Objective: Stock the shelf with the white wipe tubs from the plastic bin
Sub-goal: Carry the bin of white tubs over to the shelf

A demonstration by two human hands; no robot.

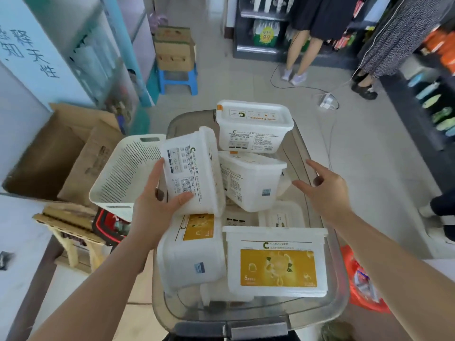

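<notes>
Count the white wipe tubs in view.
6 clear: held tub in left hand, far tub, middle tub, yellow-labelled near-left tub and near-right tub, half-buried tub; more may hide beneath.

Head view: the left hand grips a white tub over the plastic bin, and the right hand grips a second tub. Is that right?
Not quite. The head view shows the right hand holding nothing, its fingers spread open over the plastic bin. The left hand does grip a white tub over the bin.

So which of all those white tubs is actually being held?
The tilted tub at the bin's left side: the left hand grips it. The rest lie loose, untouched by the right hand.
</notes>
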